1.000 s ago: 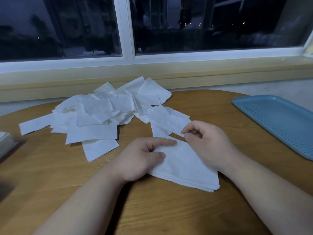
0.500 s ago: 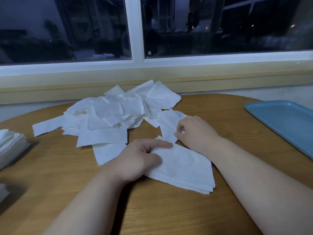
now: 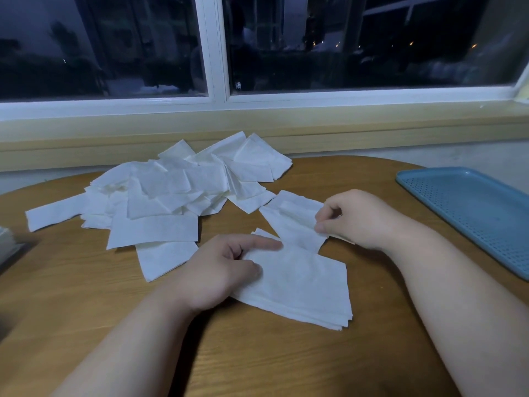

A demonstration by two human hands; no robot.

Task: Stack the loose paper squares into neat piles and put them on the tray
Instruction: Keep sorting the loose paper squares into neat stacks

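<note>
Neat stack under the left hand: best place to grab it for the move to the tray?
Likely its free right edge, from the right, thumb on top, fingers slid under. The stack lies flat on the table, the left hand covers its left end, and the layers fan at the near right corner, so pinch the full thickness.

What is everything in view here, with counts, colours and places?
loose paper squares: many, white, heaped far left of centre
neat pile: one, white, near centre
single square: one, white, just beyond the pile
tray: one, blue, right edge
side stack: one, whitish, cut off at left edge
table: one, brown wood
window: one, white frame, behind table
left hand: rests on neat pile
right hand: pinches single square
</note>
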